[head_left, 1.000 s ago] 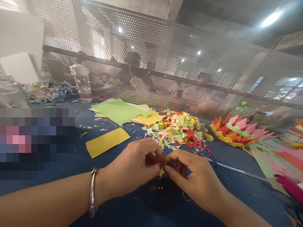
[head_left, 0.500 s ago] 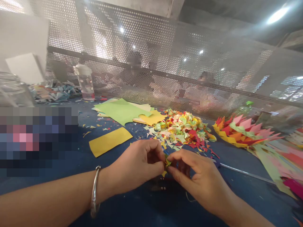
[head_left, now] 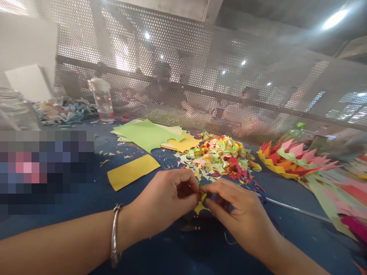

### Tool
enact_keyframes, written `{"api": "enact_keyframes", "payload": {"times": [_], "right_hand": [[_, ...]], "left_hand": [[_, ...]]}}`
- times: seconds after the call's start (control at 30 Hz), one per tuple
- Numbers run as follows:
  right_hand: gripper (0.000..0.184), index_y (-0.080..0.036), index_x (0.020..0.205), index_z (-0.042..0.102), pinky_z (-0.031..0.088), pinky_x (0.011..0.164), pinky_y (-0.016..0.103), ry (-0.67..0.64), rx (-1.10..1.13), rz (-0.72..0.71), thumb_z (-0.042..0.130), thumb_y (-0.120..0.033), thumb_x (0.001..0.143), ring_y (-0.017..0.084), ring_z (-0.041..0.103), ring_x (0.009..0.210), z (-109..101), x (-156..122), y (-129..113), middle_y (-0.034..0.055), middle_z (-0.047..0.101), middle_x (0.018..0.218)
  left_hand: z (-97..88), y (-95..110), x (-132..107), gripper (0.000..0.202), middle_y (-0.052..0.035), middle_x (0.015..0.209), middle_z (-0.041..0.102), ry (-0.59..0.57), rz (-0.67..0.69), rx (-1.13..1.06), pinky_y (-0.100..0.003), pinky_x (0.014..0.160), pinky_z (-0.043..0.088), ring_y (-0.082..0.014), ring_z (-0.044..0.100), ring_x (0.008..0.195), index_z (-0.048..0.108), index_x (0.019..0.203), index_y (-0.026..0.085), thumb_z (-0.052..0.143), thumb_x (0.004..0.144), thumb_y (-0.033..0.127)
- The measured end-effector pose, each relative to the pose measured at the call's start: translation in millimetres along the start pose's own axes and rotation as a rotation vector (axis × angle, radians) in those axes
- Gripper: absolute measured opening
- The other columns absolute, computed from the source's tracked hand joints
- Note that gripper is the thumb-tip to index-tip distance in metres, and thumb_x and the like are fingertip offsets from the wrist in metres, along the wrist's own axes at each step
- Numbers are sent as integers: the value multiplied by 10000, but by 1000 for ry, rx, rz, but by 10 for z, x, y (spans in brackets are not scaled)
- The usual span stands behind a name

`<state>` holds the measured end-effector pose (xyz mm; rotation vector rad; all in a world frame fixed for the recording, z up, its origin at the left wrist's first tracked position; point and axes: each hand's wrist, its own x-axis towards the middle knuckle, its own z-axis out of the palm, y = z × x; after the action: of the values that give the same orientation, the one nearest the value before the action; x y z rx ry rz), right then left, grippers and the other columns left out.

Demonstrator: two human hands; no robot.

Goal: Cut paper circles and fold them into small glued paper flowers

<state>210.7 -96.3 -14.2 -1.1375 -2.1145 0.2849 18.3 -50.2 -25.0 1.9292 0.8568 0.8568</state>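
My left hand, with a metal bangle on its wrist, and my right hand meet fingertip to fingertip over the blue table. Both pinch one small folded paper piece, green and yellow, between thumbs and forefingers. A yellow scrap lies on the table just beneath them. Right behind my hands sits a heap of small folded coloured paper pieces.
A yellow paper strip lies left of my hands, green and yellow sheets behind it. Spiky coloured paper stacks lie at right, beside a metal ruler. A bottle and paper scraps stand at back left. People sit behind the perforated screen.
My fingers have shifted slightly on the small paper piece, working it between them. Both hands stay in the same place on the table.
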Motion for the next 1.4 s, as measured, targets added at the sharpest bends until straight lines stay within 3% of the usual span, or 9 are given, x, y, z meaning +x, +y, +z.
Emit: {"api": "enact_keyframes", "payload": {"times": [0.5, 0.7, 1.0, 1.23, 1.4], "right_hand": [[177, -217, 1012, 674, 497, 570, 250, 117, -17, -28, 603, -126, 877, 125, 579, 596, 33, -2, 37, 7, 650, 819], [163, -210, 976, 687, 492, 556, 243, 137, 6, -23, 601, -115, 875, 126, 577, 584, 44, 36, 31, 8, 664, 801], [182, -225, 974, 717, 524, 588, 256, 130, 58, 20, 601, -123, 878, 147, 609, 623, 47, 59, 58, 29, 684, 834], [193, -223, 965, 726, 548, 636, 255, 89, 134, 67, 592, -116, 878, 163, 655, 707, 77, 84, 83, 42, 693, 851], [223, -232, 1010, 720, 554, 696, 249, 49, 143, 73, 583, -106, 887, 165, 674, 779, 48, 82, 96, 40, 703, 894]], "left_hand": [[24, 39, 0, 49, 50, 650, 555, 50, -38, -230, -199, 536, 403, -86, 490, 574, 574, 736, 181, 612, 741, 151], [47, -14, 9, 56, -2, 803, 632, 97, 15, -187, -244, 646, 492, -125, 580, 698, 579, 724, 182, 615, 734, 140], [42, 7, 23, 71, 9, 778, 627, 138, 25, -114, -225, 649, 512, -115, 598, 687, 601, 729, 184, 596, 736, 114], [57, -75, 46, 89, -8, 814, 649, 129, -13, -61, -231, 621, 482, -124, 590, 691, 591, 705, 187, 583, 743, 107], [27, -20, 43, 109, -13, 813, 651, 105, -69, -78, -238, 625, 468, -133, 595, 712, 568, 666, 184, 573, 712, 86]]}}
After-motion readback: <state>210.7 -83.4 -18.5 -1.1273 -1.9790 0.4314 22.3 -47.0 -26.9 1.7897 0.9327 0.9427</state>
